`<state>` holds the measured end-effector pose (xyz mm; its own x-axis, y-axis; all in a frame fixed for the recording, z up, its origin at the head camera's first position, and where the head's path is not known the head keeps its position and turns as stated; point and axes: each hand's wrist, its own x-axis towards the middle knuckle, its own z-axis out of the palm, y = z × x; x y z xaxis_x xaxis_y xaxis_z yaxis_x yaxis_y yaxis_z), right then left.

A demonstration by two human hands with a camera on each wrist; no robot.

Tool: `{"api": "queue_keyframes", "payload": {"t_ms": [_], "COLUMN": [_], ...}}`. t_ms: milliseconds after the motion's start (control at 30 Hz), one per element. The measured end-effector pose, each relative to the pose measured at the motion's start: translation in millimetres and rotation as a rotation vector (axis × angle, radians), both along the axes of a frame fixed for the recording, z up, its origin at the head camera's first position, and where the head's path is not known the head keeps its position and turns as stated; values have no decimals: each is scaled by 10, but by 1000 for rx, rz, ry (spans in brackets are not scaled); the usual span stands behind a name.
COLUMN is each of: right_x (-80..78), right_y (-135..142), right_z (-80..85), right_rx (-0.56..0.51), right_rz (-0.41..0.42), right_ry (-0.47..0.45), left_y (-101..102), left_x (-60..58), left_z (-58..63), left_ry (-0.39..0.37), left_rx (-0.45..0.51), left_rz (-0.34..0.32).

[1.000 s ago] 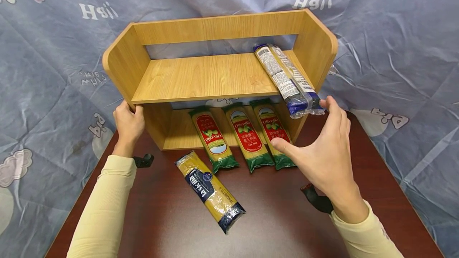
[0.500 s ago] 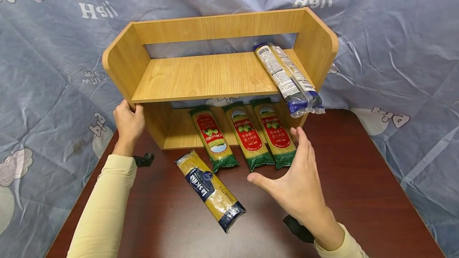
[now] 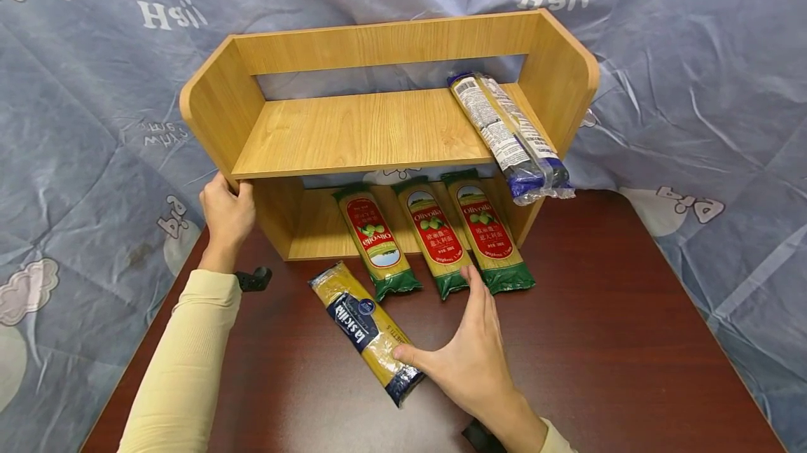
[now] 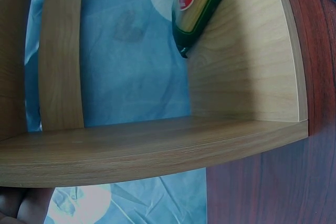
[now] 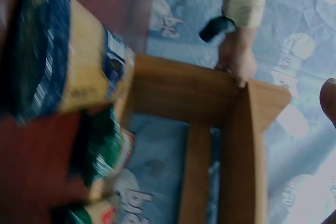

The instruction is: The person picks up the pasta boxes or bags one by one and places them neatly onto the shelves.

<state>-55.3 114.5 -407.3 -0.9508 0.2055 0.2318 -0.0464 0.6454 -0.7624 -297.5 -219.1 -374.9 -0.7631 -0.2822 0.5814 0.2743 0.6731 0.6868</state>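
My left hand (image 3: 228, 216) grips the left side of a two-tier wooden shelf (image 3: 359, 134), just below the upper board. My right hand (image 3: 469, 362), thumb and fingers spread wide, is over the right end of a yellow and navy spaghetti packet (image 3: 359, 323). That packet lies slantwise on the table; the thumb overlaps it in the head view, and contact cannot be told. In the right wrist view the spaghetti packet (image 5: 86, 56) looms large and blurred. Another pasta packet (image 3: 504, 134), back label up, lies on the upper board's right end, its blue end overhanging the front.
Three green and red Olivoilà spaghetti packets (image 3: 376, 239) lie in the lower tier, their front ends sticking out over the dark red table (image 3: 605, 313). A printed grey-blue cloth (image 3: 681, 117) hangs behind the shelf.
My right hand has moved away from the packet on the upper board, down and left to the yellow and navy packet, staying spread. My left hand keeps its hold on the shelf.
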Motion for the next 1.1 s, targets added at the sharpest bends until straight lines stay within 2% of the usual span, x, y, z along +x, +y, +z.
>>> {"api": "queue_keyframes", "payload": {"t_ms": [233,533,733,1100], "right_x": [17,14,15,-9], "right_y": [-199,-404,-494,-565], "right_z": [-311,-670,-824,-990], "right_rx": [-24,-14,-10,-11], "right_rz": [12,28,37,65], "right_ry": [-111,-158,-135,-168], "left_y": [-23,6,16,1], "left_x": [-10,-16,-31,-28], "left_z": [-16,-32,-13,-32], "left_ry": [-3,-4,2,-6], "left_rx": [-8,-12,-4,10], "left_rz": [14,20,5,4]}}
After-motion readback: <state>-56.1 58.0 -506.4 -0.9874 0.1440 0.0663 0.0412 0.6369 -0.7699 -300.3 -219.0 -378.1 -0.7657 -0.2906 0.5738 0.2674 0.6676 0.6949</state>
